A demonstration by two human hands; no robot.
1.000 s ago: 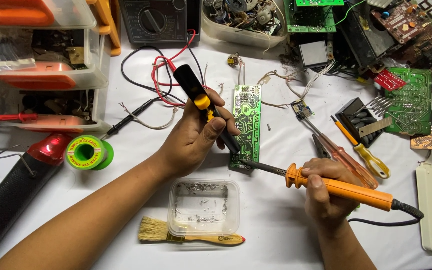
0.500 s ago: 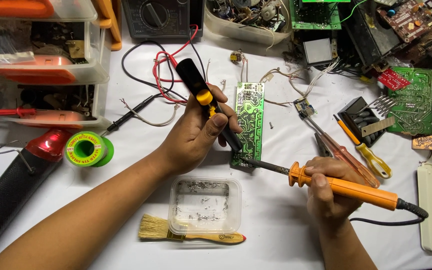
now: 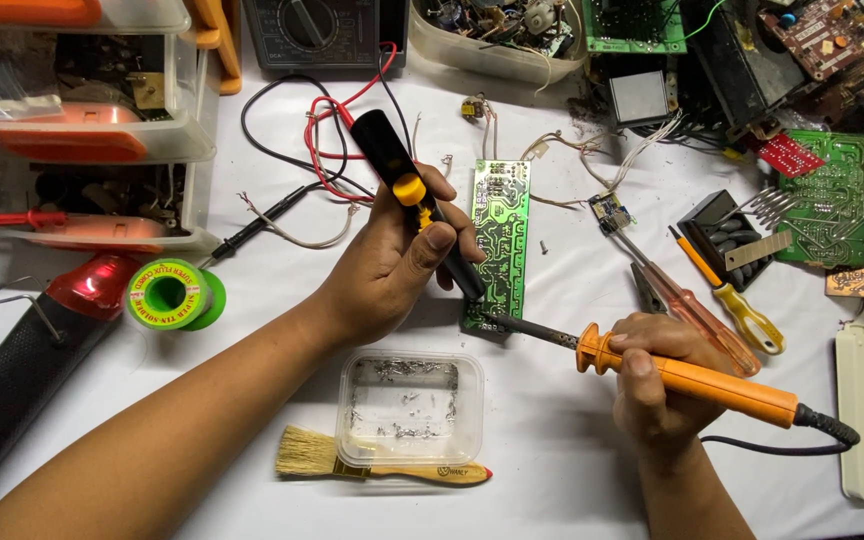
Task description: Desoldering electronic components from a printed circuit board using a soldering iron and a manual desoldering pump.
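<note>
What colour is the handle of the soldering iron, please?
Orange, seen in the head view: the soldering iron lies in the right hand.

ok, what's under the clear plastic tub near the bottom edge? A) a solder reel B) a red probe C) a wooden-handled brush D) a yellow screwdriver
C: the wooden-handled brush lies on the table with the clear plastic tub resting over the join of its bristles and handle.

Bare left hand point(image 3: 392, 265) and right hand point(image 3: 657, 385), each with its forearm uncovered to the frame edge; no sleeves, gloves, rings or wristwear visible; fingernails short.
</note>
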